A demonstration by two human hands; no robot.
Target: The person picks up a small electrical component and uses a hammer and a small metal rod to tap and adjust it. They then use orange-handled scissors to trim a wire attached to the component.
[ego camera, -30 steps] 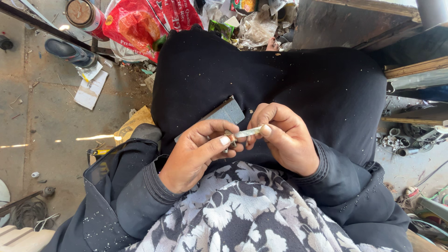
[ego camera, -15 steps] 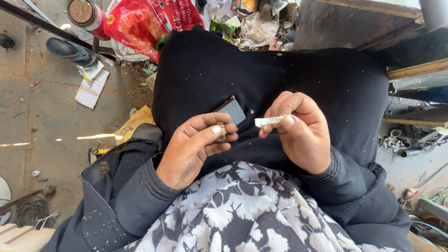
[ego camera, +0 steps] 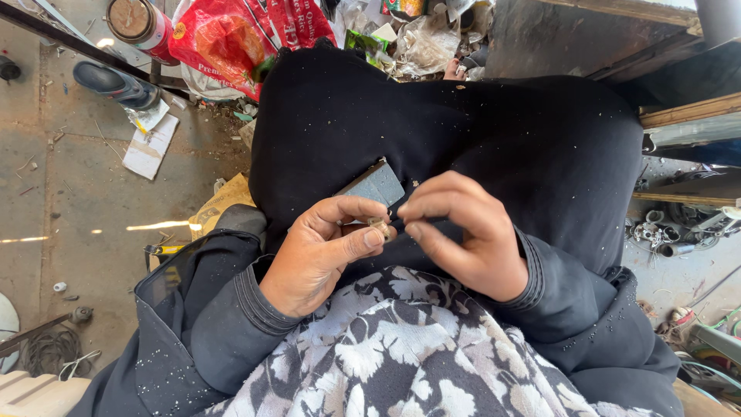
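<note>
Left hand [ego camera: 320,255] pinching a small pale metal piece [ego camera: 379,227] between thumb and forefinger, over the lap. Right hand [ego camera: 463,235] fingertips closed in beside the piece; contact with it cannot be told. Work judged mid-way: piece in hand, not set down. Grey flat block [ego camera: 376,185] resting on the black cloth [ego camera: 494,131] just above the hands. Patterned fabric [ego camera: 386,355] below. Beyond: bare concrete floor [ego camera: 54,201], red plastic bag [ego camera: 231,35], metal scraps [ego camera: 664,232] at right, litter.
</note>
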